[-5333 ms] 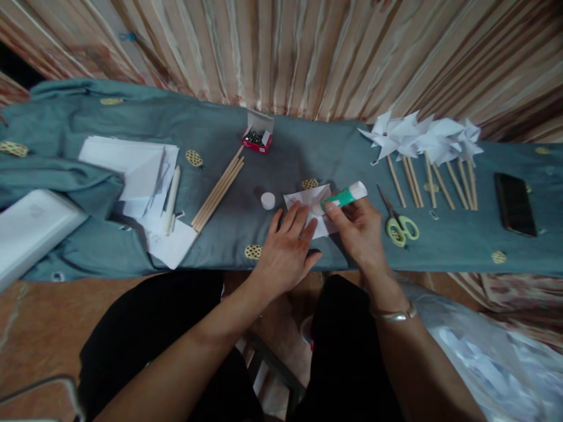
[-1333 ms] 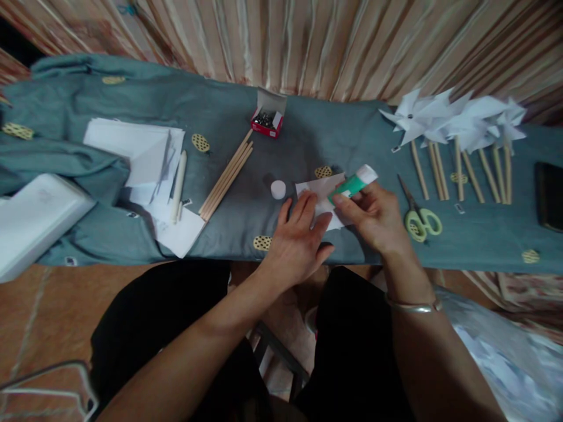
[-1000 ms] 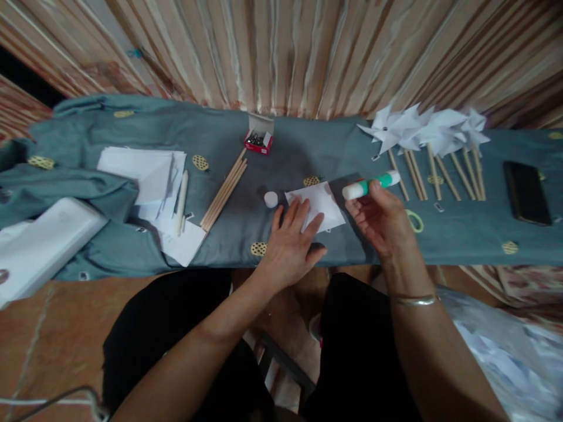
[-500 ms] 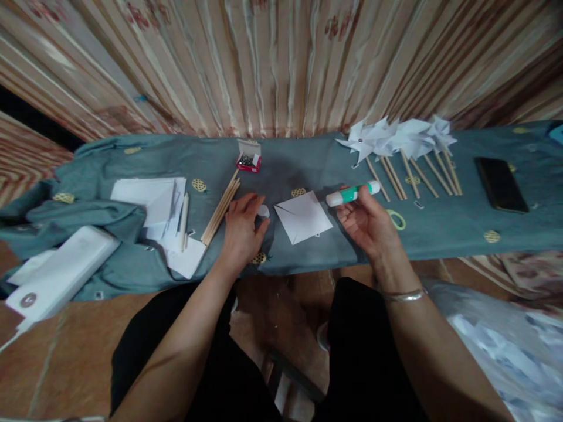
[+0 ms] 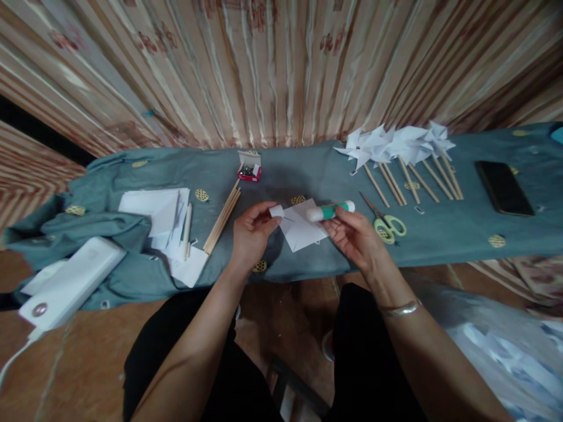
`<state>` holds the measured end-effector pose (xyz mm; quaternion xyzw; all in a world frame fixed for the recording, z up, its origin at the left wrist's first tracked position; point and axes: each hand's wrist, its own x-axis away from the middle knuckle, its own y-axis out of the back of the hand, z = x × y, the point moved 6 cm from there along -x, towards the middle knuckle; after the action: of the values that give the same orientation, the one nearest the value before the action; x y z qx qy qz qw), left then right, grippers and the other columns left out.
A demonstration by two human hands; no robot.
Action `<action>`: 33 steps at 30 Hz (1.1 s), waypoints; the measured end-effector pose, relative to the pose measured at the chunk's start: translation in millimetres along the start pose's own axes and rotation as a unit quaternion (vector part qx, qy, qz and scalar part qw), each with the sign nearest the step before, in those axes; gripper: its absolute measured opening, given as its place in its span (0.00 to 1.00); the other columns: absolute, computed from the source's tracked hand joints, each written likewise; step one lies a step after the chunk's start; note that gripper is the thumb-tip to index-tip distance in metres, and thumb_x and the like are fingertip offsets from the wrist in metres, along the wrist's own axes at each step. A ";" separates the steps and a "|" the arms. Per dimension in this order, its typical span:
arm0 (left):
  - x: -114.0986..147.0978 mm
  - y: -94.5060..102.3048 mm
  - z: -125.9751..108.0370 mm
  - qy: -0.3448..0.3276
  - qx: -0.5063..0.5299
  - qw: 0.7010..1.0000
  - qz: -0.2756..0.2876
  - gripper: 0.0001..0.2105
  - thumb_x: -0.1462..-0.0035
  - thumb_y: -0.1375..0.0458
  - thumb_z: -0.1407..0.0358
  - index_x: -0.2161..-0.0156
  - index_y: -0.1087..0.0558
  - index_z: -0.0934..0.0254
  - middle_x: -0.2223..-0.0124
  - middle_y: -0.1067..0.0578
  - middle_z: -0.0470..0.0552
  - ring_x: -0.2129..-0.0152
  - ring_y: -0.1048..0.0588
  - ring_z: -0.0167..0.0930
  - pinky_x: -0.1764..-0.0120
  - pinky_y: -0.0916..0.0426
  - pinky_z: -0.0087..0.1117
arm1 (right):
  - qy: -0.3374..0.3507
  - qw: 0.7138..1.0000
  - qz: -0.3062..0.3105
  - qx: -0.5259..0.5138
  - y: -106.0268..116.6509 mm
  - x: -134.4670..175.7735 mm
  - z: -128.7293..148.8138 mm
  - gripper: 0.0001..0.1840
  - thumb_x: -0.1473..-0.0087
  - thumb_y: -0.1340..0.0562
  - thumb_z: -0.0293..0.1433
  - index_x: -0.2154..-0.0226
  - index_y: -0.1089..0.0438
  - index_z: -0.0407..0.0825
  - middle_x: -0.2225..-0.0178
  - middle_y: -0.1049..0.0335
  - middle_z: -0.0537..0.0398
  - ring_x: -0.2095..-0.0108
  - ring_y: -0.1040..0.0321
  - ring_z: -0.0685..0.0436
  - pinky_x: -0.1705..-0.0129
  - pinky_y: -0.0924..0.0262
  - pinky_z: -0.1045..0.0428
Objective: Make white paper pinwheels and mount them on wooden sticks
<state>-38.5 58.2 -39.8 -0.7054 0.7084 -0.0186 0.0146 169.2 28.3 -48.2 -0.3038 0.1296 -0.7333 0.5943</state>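
Note:
My left hand [image 5: 253,231] pinches a small white cap [image 5: 276,210] between thumb and fingers, over the left corner of a white paper square [image 5: 302,231]. The square lies flat and has slits cut in from its corners. In my right hand [image 5: 354,234] is a green and white glue stick [image 5: 329,211], tilted slightly, with its white end pointing left above the paper. To the right of that hand lie scissors [image 5: 383,223] with light green handles.
Several paper pinwheels [image 5: 409,143] on sticks lie at the back right, near a black phone [image 5: 504,187]. On the left are wooden sticks [image 5: 222,221], a small red box of metal pins [image 5: 249,170], stacked paper [image 5: 153,211], a white pen [image 5: 187,231] and a white corded device [image 5: 73,284].
My left hand has lifted the white cap off the cloth. My right hand has brought the glue stick left, over the paper, and the scissors now show more fully.

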 end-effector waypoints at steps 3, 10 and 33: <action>3.9 -9.7 0.9 0.031 0.053 0.998 0.014 0.14 0.59 0.33 0.66 0.62 0.23 0.63 0.65 0.21 0.48 0.67 0.24 0.29 0.59 0.30 0.33 | -0.006 1.000 0.019 0.004 -5.6 0.8 -4.0 0.14 0.64 0.25 0.33 0.72 0.26 0.49 0.71 0.22 0.59 0.71 0.24 0.51 0.61 0.27 0.58; 9.7 -15.5 0.7 0.052 0.075 0.995 0.035 0.15 0.61 0.32 0.66 0.63 0.23 0.62 0.65 0.21 0.47 0.67 0.24 0.30 0.59 0.30 0.34 | -0.009 0.999 0.034 0.015 -11.2 0.7 -8.1 0.14 0.65 0.25 0.33 0.73 0.26 0.49 0.73 0.22 0.61 0.70 0.24 0.52 0.60 0.28 0.58; 14.9 -13.5 -10.6 -0.008 -0.006 0.997 0.071 0.15 0.56 0.34 0.67 0.60 0.23 0.64 0.59 0.21 0.51 0.63 0.23 0.32 0.53 0.29 0.38 | -0.017 0.997 0.024 0.067 -17.7 3.5 -10.6 0.15 0.68 0.24 0.35 0.75 0.26 0.49 0.75 0.25 0.62 0.75 0.28 0.54 0.69 0.28 0.60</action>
<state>-25.6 43.4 -28.5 -0.6536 0.7566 -0.0076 0.0170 148.4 27.7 -45.7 -0.2721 0.0773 -0.7204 0.6333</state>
